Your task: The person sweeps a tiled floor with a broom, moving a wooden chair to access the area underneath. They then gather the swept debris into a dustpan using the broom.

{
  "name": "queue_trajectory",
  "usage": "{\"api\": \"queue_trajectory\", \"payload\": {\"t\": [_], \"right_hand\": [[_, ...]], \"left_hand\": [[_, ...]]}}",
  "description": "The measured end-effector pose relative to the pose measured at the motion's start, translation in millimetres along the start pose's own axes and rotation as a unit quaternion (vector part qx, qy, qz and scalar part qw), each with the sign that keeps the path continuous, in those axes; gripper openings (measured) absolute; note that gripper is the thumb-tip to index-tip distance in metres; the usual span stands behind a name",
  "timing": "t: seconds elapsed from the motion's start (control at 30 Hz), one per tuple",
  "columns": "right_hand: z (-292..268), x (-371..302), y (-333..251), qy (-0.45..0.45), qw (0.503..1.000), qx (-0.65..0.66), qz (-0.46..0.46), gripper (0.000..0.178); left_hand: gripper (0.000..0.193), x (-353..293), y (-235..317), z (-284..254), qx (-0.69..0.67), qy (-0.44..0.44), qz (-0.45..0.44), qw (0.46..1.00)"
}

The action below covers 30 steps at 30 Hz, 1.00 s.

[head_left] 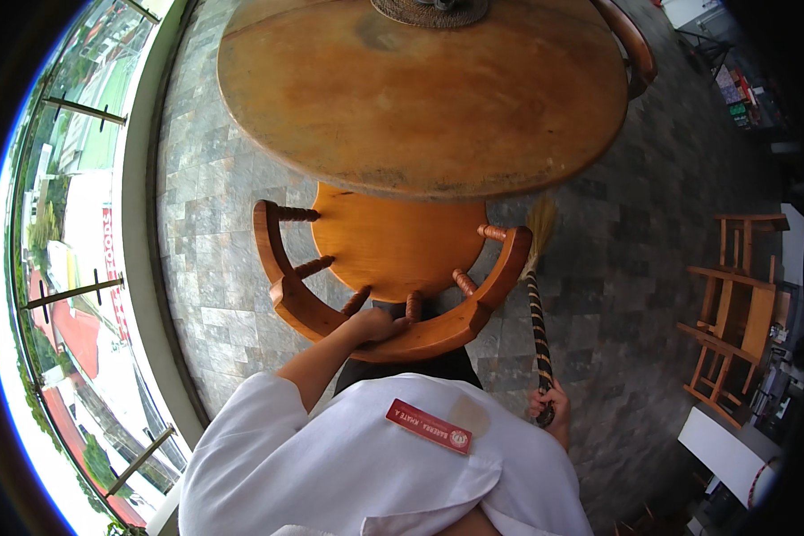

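Note:
A wooden armchair (402,241) with turned spindles and a curved back rail stands in front of me, its seat partly under the round wooden table (420,107). My left hand (375,327) is closed over the left part of that back rail, next to a spindle. Down at my right side, my right hand (552,404) grips the upper end of a broom (538,322). The broom's handle is wrapped in dark and light stripes. Its straw bristles reach the floor beside the chair's right arm, close to the table edge.
A woven round mat (431,11) with a dark object lies on the table. Another wooden chair (636,45) stands at its far right. Windows (80,295) run along the left above a sill. Wooden furniture (731,313) stands on the right across the grey tiled floor (598,277).

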State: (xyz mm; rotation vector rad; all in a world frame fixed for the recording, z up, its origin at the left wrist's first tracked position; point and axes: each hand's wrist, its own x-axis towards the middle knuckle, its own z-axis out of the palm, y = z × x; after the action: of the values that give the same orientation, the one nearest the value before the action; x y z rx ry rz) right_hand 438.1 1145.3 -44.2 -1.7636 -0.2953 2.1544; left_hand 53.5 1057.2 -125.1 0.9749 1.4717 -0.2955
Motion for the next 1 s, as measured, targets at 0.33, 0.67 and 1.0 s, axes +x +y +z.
{"api": "queue_trajectory", "payload": {"t": [0.33, 0.67, 1.0], "right_hand": [[-4.4, -15.4, 9.7, 0.024, 0.997, -0.079, 0.000, 0.052], [-42.2, 3.1, 72.6, 0.084, 0.921, -0.373, 0.082, 0.030], [-69.2, 76.4, 230.9, 0.176, 0.874, -0.369, 0.261, 0.010]], "left_hand": [[0.063, 14.3, -6.8, -7.0, 0.013, 0.039, -0.025, 0.999], [0.021, -71.0, -38.9, 14.8, -0.106, 0.479, 0.170, 0.855], [0.013, -209.9, -268.1, 200.5, -0.231, 0.527, 0.014, 0.818]]}}
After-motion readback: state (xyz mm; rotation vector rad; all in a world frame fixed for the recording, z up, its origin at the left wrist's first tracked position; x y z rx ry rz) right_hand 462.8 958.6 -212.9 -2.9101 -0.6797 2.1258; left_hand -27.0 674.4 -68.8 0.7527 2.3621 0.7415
